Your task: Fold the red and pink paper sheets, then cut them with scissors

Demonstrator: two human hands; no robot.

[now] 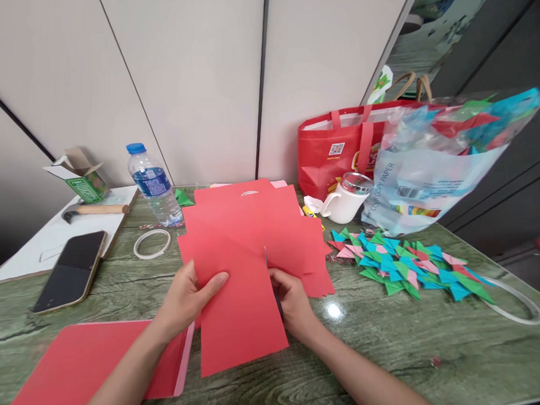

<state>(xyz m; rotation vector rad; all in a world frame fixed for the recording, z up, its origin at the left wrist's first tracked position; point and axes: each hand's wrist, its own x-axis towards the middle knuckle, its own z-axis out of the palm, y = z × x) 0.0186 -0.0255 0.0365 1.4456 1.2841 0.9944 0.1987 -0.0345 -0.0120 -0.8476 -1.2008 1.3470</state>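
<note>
In the head view, a sheet of red paper (239, 323) is pinched in my left hand (189, 295), thumb on top and fingers beneath. My right hand (294, 303) is closed round scissors (278, 302). Only part of the dark handle and a thin blade show; the blade lies in a slit running up the sheet from its lower edge. Behind it, more red sheets (314, 242) lie in an uneven pile. To the left of my left forearm is another stack of red and pink paper (89, 359).
At left are a phone (71, 271), a tape roll (152, 244), a water bottle (153, 187), a hook-bladed tool (100, 210) and an opened box (83, 181). At right are folded paper pieces (398, 262), a white ring (520, 302), a mug (348, 199), a plastic bag (421, 184) and a red bag (322, 158).
</note>
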